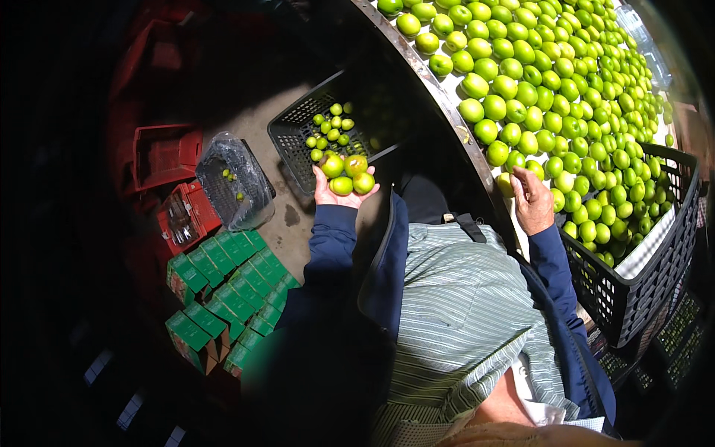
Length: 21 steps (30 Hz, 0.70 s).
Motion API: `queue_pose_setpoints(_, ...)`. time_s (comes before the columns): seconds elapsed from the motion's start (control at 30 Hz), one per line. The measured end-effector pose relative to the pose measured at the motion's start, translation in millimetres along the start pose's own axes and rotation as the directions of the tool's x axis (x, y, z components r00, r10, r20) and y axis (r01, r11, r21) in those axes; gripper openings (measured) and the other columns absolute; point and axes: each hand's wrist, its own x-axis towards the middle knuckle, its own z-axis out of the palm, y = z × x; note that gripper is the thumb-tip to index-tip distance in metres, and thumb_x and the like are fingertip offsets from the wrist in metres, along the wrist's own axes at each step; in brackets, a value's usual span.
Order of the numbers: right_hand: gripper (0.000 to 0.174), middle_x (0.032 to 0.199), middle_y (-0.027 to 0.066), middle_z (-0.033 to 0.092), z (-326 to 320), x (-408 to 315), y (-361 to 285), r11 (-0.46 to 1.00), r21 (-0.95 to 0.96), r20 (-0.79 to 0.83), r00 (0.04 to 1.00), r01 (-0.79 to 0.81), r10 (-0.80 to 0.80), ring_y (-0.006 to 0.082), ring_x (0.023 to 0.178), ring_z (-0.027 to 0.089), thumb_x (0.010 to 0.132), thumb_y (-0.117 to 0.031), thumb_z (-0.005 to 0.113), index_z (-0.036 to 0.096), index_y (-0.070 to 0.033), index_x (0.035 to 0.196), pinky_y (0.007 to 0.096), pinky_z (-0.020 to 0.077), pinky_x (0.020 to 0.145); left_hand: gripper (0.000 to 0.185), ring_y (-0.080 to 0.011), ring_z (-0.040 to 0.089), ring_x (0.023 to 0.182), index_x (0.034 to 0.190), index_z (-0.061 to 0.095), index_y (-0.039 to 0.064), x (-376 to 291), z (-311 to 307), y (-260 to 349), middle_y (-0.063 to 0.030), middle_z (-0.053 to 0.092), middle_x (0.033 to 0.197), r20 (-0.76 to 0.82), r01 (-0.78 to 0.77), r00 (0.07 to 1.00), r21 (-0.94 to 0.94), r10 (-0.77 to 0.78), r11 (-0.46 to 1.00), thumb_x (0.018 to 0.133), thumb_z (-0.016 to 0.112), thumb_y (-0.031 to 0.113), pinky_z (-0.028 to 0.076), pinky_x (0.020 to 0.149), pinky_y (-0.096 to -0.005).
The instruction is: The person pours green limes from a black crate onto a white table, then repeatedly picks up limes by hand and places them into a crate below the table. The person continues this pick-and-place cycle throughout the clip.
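Observation:
My left hand [347, 200], palm up, carries several green jujube-like fruits [342, 185]; one has a brown, damaged patch [356, 165]. Beyond that hand a black plastic crate [290, 120] stands low, with loose green fruits [333, 134] inside. At the near edge of the sorting table [447, 106], my right hand [533, 201] has its fingers curled close to a yellowish fruit [504, 185]. Whether the fingertips grip anything is hidden. Many green fruits [536, 95] cover the white tabletop.
Right of me, a black crate [625, 290] full of fruit adjoins the table. On the floor at left are a plastic-lined crate [246, 193], red crates [167, 159] and rows of green cartons [234, 296]. Clear plastic containers [642, 42] lie at the table's far side.

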Motion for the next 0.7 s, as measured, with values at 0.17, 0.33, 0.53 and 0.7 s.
queue_pose_setpoints(0.17, 0.023, 0.101, 0.0165, 0.073, 5.2, -3.6, -6.5, 0.996, 0.070, 0.031, 0.998, -0.049, 0.047, 0.0342, 0.092, 0.072, 0.097, -0.017, 0.067, 0.068, -0.004, 0.116, 0.0390, 0.0567, 0.080, 0.085, -0.0465, 0.052, 0.131, 0.146, 0.049, 0.021, -2.5, -30.4, -0.5, -0.0114, 0.053, 0.147, -0.127, 0.009, 0.992, 0.015, -0.007, 1.000, 0.086, 0.049, 0.083, 0.045, 0.097, -0.0733)
queue_pose_setpoints(0.33, 0.022, 0.099, 0.0175, 0.073, 7.6, -16.2, -14.7, 0.989, 0.008, 0.044, 0.988, -0.145, 0.145, 0.0348, 0.086, 0.072, 0.097, -0.016, 0.067, 0.068, -0.004, 0.115, 0.0397, 0.0564, 0.077, 0.088, -0.0481, 0.054, 0.126, 0.147, 0.044, 0.020, 21.3, -50.2, 7.4, -0.0138, 0.055, 0.143, -0.160, -0.003, 0.987, 0.006, 0.004, 1.000, 0.086, 0.049, 0.083, 0.049, 0.093, -0.0726)
queue_pose_setpoints(0.53, 0.020, 0.095, 0.0186, 0.072, 21.4, -11.9, -36.2, 0.982, -0.015, 0.086, 0.978, -0.189, 0.189, 0.0324, 0.083, 0.072, 0.096, -0.013, 0.069, 0.068, -0.001, 0.113, 0.0376, 0.0560, 0.073, 0.088, -0.0473, 0.054, 0.127, 0.146, 0.046, 0.020, 33.8, -60.0, 32.6, -0.0139, 0.056, 0.142, -0.188, -0.038, 0.981, 0.013, 0.040, 0.999, 0.085, 0.048, 0.084, 0.049, 0.093, -0.0720)
queue_pose_setpoints(0.7, 0.021, 0.093, 0.0175, 0.073, 33.3, 3.8, -61.6, 0.993, -0.013, 0.139, 0.983, -0.119, 0.119, 0.0308, 0.083, 0.073, 0.096, -0.013, 0.070, 0.069, 0.000, 0.112, 0.0358, 0.0561, 0.073, 0.092, -0.0449, 0.055, 0.127, 0.146, 0.047, 0.017, 36.2, -64.9, 52.1, -0.0133, 0.056, 0.141, -0.231, -0.049, 0.972, 0.018, 0.052, 0.999, 0.084, 0.048, 0.085, 0.050, 0.093, -0.0697)
